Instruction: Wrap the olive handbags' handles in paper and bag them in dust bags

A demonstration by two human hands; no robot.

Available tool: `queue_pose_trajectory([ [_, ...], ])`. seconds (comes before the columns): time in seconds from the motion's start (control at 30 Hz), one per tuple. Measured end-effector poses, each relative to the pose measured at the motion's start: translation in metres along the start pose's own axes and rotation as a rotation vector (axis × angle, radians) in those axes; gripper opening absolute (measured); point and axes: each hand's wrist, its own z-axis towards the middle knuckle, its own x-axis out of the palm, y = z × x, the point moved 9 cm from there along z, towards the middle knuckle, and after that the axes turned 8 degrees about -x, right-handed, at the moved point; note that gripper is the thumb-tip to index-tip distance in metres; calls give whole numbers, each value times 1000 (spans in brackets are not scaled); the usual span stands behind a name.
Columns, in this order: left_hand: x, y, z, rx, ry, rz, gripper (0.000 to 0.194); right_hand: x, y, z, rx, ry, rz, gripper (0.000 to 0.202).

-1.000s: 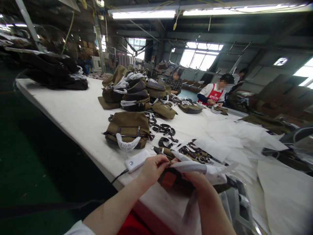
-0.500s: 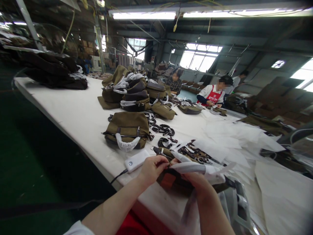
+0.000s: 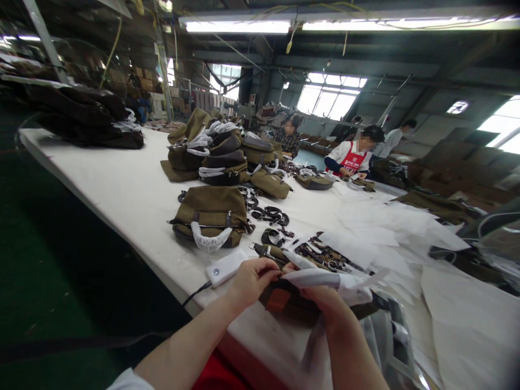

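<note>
Dark bags (image 3: 89, 119) are piled on the white surface (image 3: 117, 179), well left of the hands. An olive bag (image 3: 211, 206) is set beyond and left of the left hand (image 3: 252, 279), with a white device (image 3: 227, 268) just beside that hand. The left fingertips are pinched on the edge of the near bag (image 3: 298, 306), close to the right hand (image 3: 323, 298), which is partly covered by a wrapped handle (image 3: 312, 279); its closure cannot be told. White sheets (image 3: 398, 238) are spread beyond and right of both hands.
</note>
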Motion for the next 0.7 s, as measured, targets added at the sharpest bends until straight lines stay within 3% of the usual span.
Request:
queue_pose_trajectory([
  [0.37, -1, -6, 1, 48, 10, 117, 14, -2, -5, -1, -14, 5, -10, 33],
  [0.57, -7, -23, -2, 156, -75, 197, 11, -5, -9, 0, -34, -30, -32, 34],
  [0.7, -3, -24, -5, 142, -107, 200, 12, -7, -8, 1, -158, -65, -58, 33],
])
